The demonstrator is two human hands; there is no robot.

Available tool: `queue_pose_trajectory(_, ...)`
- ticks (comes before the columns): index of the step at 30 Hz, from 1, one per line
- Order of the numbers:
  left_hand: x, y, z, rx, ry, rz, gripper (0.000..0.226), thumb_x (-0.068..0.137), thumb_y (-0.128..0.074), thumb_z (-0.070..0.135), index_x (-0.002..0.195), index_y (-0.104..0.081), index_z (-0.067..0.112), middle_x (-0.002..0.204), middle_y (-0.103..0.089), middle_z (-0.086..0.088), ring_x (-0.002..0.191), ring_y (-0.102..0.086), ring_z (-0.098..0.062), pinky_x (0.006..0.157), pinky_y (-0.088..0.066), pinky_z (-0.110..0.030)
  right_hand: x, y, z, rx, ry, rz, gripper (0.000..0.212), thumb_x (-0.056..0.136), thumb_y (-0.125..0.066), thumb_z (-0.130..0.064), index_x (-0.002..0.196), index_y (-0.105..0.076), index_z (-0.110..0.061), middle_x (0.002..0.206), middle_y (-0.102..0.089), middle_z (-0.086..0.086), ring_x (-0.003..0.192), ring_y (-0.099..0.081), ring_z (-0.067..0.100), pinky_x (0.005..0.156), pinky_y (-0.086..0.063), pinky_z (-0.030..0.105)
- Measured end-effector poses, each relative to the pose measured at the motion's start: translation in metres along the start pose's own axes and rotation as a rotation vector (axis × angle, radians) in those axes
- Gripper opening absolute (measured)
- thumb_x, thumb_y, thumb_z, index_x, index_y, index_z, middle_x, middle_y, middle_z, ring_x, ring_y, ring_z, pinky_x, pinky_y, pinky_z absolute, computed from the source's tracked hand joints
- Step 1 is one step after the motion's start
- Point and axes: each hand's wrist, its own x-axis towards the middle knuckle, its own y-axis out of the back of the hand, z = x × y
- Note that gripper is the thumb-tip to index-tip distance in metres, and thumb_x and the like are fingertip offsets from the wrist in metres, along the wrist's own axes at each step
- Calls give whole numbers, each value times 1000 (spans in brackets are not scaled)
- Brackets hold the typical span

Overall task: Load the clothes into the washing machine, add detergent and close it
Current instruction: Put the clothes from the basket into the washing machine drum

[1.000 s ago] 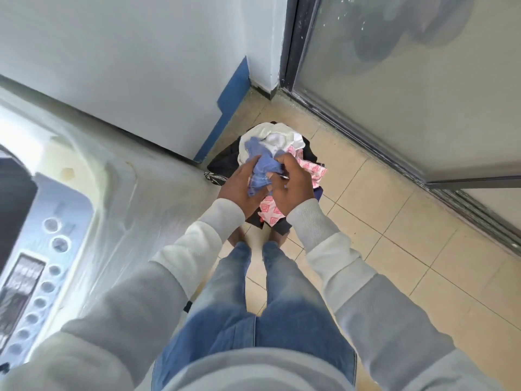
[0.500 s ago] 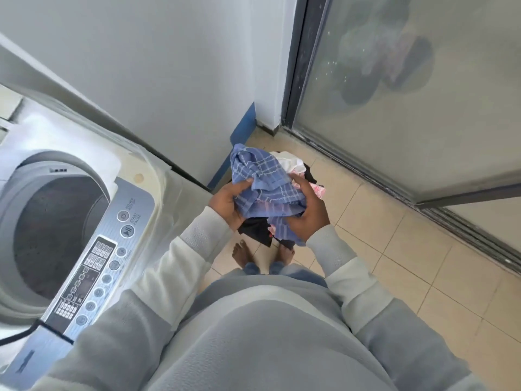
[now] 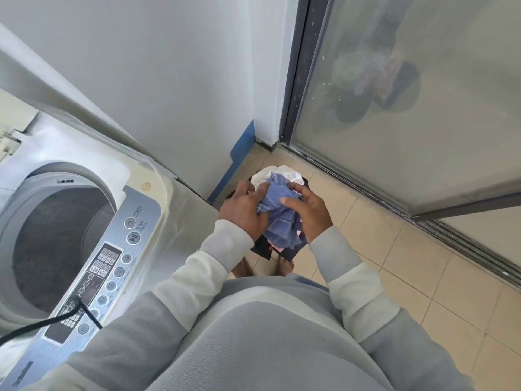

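blue cloth (image 3: 282,224) | left hand (image 3: 244,211), right hand (image 3: 308,214): fingers curled round it | we judge soft, light; hold bunched middle

Your washing machine (image 3: 84,172) ran off the left and bottom edges, so you saw only part of its drum. Your left sleeve (image 3: 158,320) covered its near corner, and the small labels on the control panel (image 3: 104,266) were too fine to read. The black cable (image 3: 42,324) left the picture at the left edge. Your left hand (image 3: 242,210) and right hand (image 3: 307,213), with the blue cloth (image 3: 282,221) between them, hid most of the clothes pile (image 3: 282,172); what held it could not be told. Behind the frosted glass door (image 3: 423,122), shapes were only blurs.
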Motion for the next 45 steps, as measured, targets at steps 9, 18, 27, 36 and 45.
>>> queue_pose_trajectory(9, -2, 0, -12, -964, -47, -62, 60, 71, -76, 32, 127, -56, 27, 122, -60, 11, 106, -58, -3, 80, -53, -21, 5, 18, -12, 64, -107, 44, 70, 69, -75, -55, 124, -58, -15, 122, -65, 12, 109, -63, 33, 100, -48, 51)
queue_pose_trajectory(18, 9, -14, 3, -887, 56, -138, 61, 77, -78, 31, 130, -49, 25, 124, -60, 10, 107, -59, -8, 97, -50, -29, 5, 12, -19, -234, 86, 199, 50, 78, -73, -49, 117, -54, -25, 121, -61, 3, 106, -61, 24, 93, -52, 38)
queue_pose_trajectory(27, 9, -7, 16, -847, 14, -90, 70, 71, -84, 30, 131, -48, 30, 116, -59, 16, 97, -61, -3, 75, -51, -8, -9, 12, -26, -443, 264, 159, 53, 83, -73, -32, 130, -53, -21, 124, -62, -1, 101, -60, 17, 89, -52, 29)
queue_pose_trajectory(36, 4, -9, 2, -966, -57, -254, 76, 79, -77, 19, 142, -36, 30, 139, -48, 8, 120, -54, -10, 90, -52, -20, 10, 38, -11, 388, -185, -25, 25, 87, -69, -23, 111, -63, -17, 116, -67, 13, 99, -67, 34, 73, -58, 45)
queue_pose_trajectory(45, 11, 2, 11, -903, 34, -105, 72, 64, -88, 18, 123, -47, 24, 104, -61, 12, 92, -63, -2, 74, -54, -12, -14, 40, -17, -263, 243, -50, 77, 60, -76, -59, 129, -52, -35, 133, -56, -8, 116, -56, 15, 90, -55, 35)
